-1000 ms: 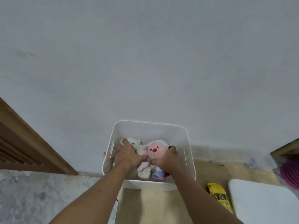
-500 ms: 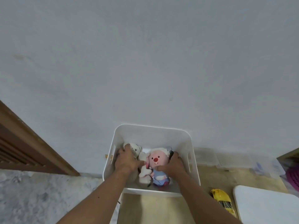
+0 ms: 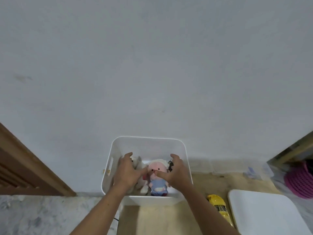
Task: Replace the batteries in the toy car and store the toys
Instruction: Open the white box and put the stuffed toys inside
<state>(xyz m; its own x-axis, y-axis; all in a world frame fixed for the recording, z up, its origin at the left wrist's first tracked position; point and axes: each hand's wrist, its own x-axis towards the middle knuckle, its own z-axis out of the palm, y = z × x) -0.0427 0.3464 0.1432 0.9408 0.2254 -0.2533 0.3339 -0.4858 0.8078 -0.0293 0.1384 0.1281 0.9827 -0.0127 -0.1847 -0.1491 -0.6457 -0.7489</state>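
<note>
A white bin [image 3: 116, 155] is being backed by a grey wall [image 3: 152, 65]. Plush toys [image 3: 157, 177] inside are being flanked by the left hand [image 3: 127, 172] and right hand [image 3: 176, 172], both spread, gripping nothing.

two bare forearms, no sleeves visible, left hand [image 3: 126, 172] and right hand [image 3: 176, 172] without gloves

Both forearms extended forward, left hand [image 3: 126, 168] and right hand [image 3: 176, 170] spread, fingers relaxed

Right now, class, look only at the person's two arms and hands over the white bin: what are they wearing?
Nothing shows on either. The left hand and right hand are bare: no gloves, rings, watch or bracelet in view. Both forearms are bare to the frame's bottom edge, with no sleeve visible.
</note>
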